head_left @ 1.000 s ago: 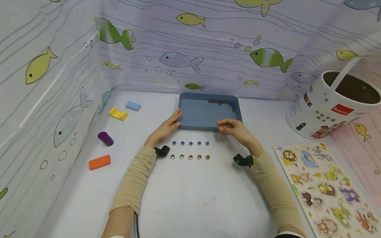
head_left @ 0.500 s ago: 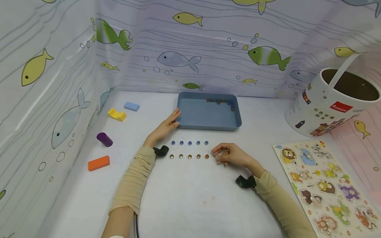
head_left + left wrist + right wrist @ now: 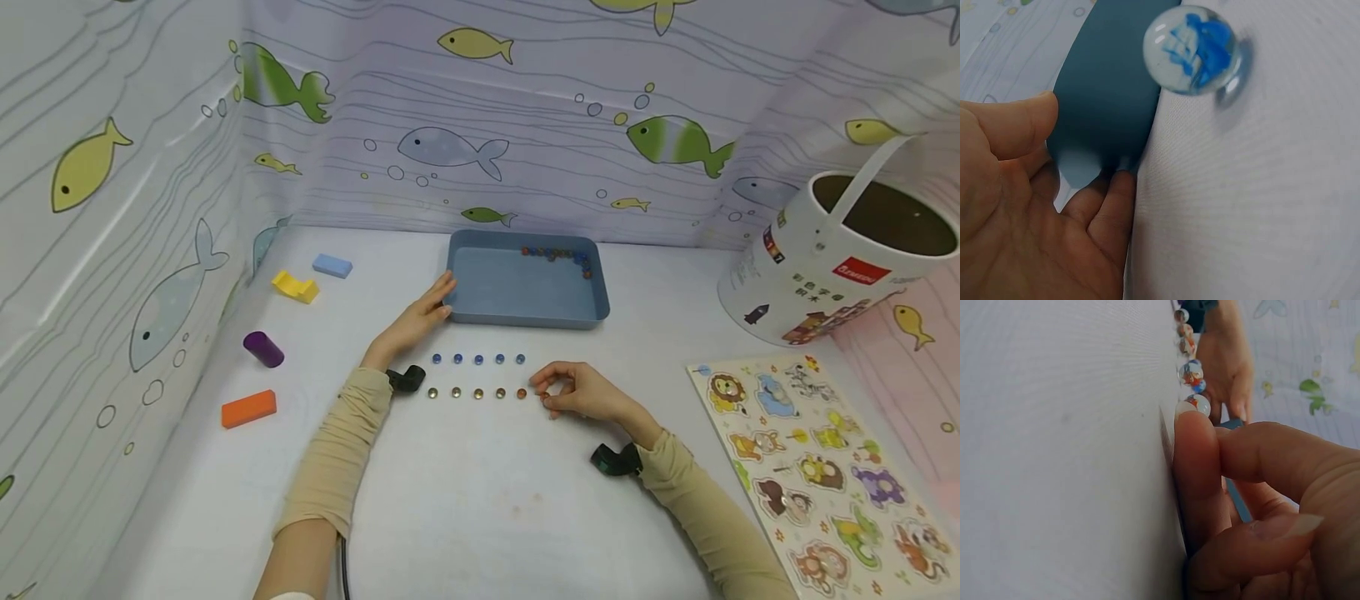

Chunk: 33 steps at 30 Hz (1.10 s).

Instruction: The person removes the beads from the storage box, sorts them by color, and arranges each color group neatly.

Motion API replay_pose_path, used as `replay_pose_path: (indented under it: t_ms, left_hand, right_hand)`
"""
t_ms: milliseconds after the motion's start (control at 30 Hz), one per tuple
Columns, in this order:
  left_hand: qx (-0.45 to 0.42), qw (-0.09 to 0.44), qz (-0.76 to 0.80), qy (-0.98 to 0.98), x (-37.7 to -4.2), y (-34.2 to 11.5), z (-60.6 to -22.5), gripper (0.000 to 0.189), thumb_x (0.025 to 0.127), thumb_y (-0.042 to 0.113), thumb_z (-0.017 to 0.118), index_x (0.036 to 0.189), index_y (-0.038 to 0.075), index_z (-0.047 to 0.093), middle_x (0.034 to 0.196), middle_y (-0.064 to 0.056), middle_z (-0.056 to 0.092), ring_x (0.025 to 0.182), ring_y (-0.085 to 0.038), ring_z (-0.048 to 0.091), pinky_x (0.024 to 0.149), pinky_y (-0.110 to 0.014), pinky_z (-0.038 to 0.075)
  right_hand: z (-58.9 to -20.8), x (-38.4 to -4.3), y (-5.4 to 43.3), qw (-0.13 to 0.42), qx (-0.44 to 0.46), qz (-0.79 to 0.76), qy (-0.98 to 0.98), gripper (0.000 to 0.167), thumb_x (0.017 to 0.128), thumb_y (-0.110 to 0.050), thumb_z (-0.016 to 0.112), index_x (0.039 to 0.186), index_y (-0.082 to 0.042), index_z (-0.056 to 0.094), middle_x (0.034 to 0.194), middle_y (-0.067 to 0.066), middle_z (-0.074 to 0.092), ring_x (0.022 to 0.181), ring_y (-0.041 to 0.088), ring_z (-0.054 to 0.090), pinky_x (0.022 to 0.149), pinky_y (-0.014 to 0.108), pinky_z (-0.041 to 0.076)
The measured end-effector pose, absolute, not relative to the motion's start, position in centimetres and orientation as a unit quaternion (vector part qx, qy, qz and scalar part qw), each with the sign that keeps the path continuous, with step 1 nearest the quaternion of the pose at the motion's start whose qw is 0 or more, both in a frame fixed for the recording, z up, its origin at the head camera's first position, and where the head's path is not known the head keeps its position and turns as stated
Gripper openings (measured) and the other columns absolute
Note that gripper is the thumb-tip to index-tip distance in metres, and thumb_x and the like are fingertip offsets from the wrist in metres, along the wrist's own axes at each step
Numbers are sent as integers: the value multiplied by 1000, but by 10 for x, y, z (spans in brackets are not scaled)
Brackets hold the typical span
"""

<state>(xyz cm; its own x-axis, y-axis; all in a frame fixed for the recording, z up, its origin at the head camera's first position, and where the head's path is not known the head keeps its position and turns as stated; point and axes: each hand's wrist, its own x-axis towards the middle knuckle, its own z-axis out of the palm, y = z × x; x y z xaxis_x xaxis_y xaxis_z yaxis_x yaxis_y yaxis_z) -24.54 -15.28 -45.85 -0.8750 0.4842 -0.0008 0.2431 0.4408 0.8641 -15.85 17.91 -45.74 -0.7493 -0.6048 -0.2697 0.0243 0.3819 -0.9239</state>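
In the head view, the left hand (image 3: 411, 327) rests against the left front corner of a blue-grey tray (image 3: 517, 320), fingers fairly straight. The left wrist view has its fingertips at the tray wall (image 3: 1107, 81), beside a clear marble with blue swirls (image 3: 1191, 50). At the right end of the nearer row of marbles, the right hand (image 3: 588, 392) pinches an orange marble (image 3: 545, 397) low at the white table. This row has amber and orange marbles (image 3: 478, 394); a row of blue marbles (image 3: 478, 360) lies behind it. More marbles (image 3: 555, 253) sit in the tray's back right corner.
On the left lie a blue block (image 3: 332, 266), a yellow curved block (image 3: 296, 287), a purple cylinder (image 3: 263, 349) and an orange block (image 3: 249, 409). On the right stand a white bucket (image 3: 780, 275) and an animal puzzle board (image 3: 817, 454). Fish-patterned curtains surround the table.
The right hand has moved from the tray's front edge toward the person, to the right end of the amber row, and has stayed there since. The left hand has kept its place.
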Motion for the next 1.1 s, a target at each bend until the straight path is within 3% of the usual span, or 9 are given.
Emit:
replay_pose_path:
  t_ms: [333,533,733,833,933,1033,1100]
  left_hand:
    - [210,126,483,841,-247,-155,-459,56,105,17,40,155,5,18,165,-6,0,153,-28,1,125,-46,10]
    - [206,138,493,834,-240,-153,-443,55,105,13,39,153,0,17,165,-11,-1,152,-32,0,124,-48,8]
    - [206,132,484,840,-244,-156,-451,55,105,17,39,155,6,17,165,-6,-1,153,-28,0,125,-47,8]
    - [208,130,484,840,-247,-157,-457,56,105,18,39,155,7,17,165,-4,-1,153,-27,0,125,-46,7]
    - [210,130,484,840,-247,-156,-459,56,105,18,39,155,7,16,165,-4,-2,153,-28,-1,125,-47,6]
    - [210,132,481,841,-247,-154,-460,56,105,18,39,155,7,16,165,-4,-2,153,-28,-1,125,-47,5]
    - [210,130,480,842,-247,-153,-460,56,105,18,39,155,8,17,165,-4,-1,153,-28,0,125,-48,5]
  right_hand:
    - [-456,-162,178,305,-198,-529,767,35,89,-3,66,123,-1,59,109,17,60,65,13,67,45,18,43]
    - [-441,-174,187,281,-186,-518,786,33,96,-8,57,129,-3,57,113,21,61,66,18,68,42,21,38]
    - [-406,-207,195,245,-207,-526,787,38,99,-11,53,132,7,51,118,31,59,75,19,68,54,32,52]
    - [-391,-230,197,229,-209,-538,784,41,100,-15,52,135,5,49,121,23,62,86,14,68,71,39,57]
    - [-382,-255,196,215,-206,-562,771,40,100,-18,52,136,2,49,119,7,64,97,10,66,85,39,56]
    - [-377,-277,190,202,-187,-598,753,39,101,-19,51,135,-1,50,115,-6,64,102,9,64,92,34,53]
    - [-375,-290,185,194,-173,-620,740,39,102,-21,50,136,-2,49,116,-8,64,105,9,64,95,32,52]
